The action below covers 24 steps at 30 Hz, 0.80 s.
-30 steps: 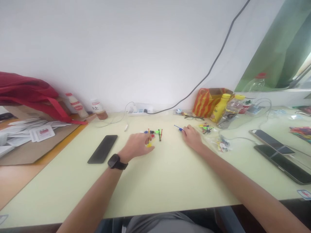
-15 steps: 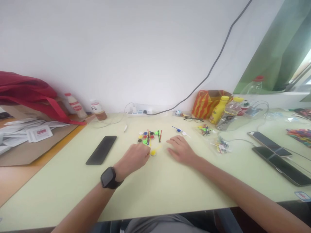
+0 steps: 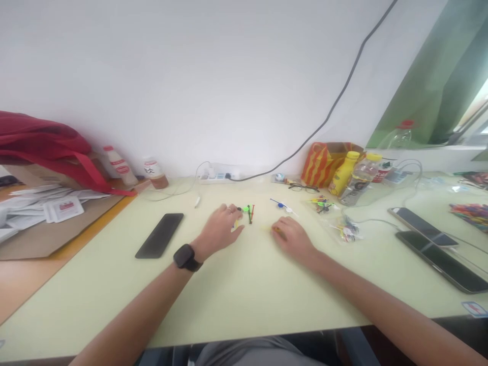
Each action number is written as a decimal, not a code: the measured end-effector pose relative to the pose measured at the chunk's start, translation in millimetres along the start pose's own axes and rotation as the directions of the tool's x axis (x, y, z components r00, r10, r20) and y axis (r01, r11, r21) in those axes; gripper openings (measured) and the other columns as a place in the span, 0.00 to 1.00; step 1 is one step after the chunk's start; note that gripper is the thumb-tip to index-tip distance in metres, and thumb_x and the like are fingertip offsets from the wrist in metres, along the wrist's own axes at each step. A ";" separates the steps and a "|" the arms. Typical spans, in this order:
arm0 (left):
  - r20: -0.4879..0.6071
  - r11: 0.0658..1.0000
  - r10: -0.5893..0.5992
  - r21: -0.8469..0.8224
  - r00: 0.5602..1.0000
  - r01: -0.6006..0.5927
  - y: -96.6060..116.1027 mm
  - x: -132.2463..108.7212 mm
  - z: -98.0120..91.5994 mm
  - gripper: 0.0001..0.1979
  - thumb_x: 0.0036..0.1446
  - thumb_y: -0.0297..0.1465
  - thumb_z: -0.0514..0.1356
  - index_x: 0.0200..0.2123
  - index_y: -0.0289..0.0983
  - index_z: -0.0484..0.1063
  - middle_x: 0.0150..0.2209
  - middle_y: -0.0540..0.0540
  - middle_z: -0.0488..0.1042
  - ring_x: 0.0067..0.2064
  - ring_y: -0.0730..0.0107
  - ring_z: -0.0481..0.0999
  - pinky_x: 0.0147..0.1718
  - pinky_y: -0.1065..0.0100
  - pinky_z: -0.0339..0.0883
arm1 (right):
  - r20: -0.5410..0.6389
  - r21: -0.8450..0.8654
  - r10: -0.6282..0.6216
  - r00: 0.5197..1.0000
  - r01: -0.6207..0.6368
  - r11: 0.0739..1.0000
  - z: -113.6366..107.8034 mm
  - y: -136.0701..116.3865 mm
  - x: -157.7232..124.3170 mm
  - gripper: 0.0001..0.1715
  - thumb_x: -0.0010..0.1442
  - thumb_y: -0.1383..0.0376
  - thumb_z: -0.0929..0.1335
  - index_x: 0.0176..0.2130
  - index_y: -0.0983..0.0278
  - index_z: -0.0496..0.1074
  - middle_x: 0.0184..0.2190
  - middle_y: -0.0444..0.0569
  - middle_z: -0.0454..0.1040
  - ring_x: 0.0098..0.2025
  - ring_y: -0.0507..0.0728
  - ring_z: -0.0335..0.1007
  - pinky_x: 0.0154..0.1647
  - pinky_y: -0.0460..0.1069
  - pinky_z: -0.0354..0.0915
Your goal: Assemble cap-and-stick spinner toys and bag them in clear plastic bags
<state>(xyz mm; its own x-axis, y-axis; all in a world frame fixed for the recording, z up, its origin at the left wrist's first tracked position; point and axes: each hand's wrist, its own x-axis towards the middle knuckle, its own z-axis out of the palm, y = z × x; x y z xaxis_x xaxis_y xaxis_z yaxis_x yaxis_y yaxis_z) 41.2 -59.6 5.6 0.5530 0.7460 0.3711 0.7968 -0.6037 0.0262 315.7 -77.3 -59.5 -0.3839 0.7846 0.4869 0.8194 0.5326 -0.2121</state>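
My left hand (image 3: pixel 219 229), with a dark smartwatch (image 3: pixel 186 256) on its wrist, reaches over the small pile of plastic discs and sticks. Its fingers are apart, thumb spread, and they hide most of the pile. A green disc (image 3: pixel 245 209), a black stick (image 3: pixel 250 214) and a red stick (image 3: pixel 252 211) show just right of its fingertips. To the right, my right hand (image 3: pixel 293 241) is closed on a small yellow plastic piece (image 3: pixel 280 233), partly covered by the fingers. Beyond that hand lie a blue stick with a blue disc (image 3: pixel 280 205) and a white disc (image 3: pixel 288 210).
A black phone (image 3: pixel 160 235) lies at left, more phones (image 3: pixel 442 259) at right. Bags of coloured pieces (image 3: pixel 347 231), glasses (image 3: pixel 304 187), bottles (image 3: pixel 345 173) and a striped bag (image 3: pixel 318 162) stand or lie toward the back right. A power strip (image 3: pixel 219 175) runs along the wall.
My left hand has opened and moved up over the pile, away from the yellow disc. My right hand has shifted slightly right and closed on a yellow piece; the yellow disc has left the table.
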 end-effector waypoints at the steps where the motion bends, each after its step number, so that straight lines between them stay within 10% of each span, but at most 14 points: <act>1: -0.038 0.999 -0.028 0.021 0.999 0.028 -6.0 2.4 5.1 0.12 0.63 0.33 0.62 0.49 0.38 0.75 0.49 0.39 0.76 0.47 0.50 0.73 0.46 0.52 0.69 | -0.018 -0.045 0.026 1.000 -0.026 0.999 0.7 8.5 5.2 0.09 0.70 0.67 0.65 0.38 0.61 0.74 0.38 0.51 0.77 0.43 0.60 0.71 0.47 0.54 0.65; 7: -0.063 0.995 -0.052 0.085 0.997 0.058 -22.7 7.0 22.5 0.14 0.61 0.29 0.60 0.50 0.35 0.74 0.48 0.36 0.74 0.47 0.48 0.70 0.46 0.51 0.69 | -0.051 -0.170 0.035 0.998 -0.043 0.985 4.6 27.0 29.7 0.14 0.70 0.71 0.61 0.45 0.68 0.76 0.47 0.65 0.75 0.52 0.70 0.63 0.51 0.62 0.58; 24: -0.030 0.999 -0.024 -0.034 0.999 0.023 -15.8 17.0 19.8 0.08 0.65 0.27 0.57 0.38 0.36 0.78 0.44 0.36 0.75 0.45 0.51 0.70 0.45 0.52 0.66 | 0.077 -0.054 -0.153 0.985 0.157 0.986 45.3 -0.1 79.5 0.12 0.72 0.67 0.65 0.46 0.60 0.79 0.41 0.54 0.75 0.47 0.63 0.64 0.46 0.56 0.58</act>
<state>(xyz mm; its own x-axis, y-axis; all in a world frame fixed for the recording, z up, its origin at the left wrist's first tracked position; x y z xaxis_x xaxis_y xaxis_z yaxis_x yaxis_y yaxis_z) 42.8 -31.7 -6.9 0.5262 0.7512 0.3984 0.8004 -0.5958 0.0663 265.8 -0.6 -59.2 -0.5361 0.7159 0.4473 0.7706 0.6314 -0.0871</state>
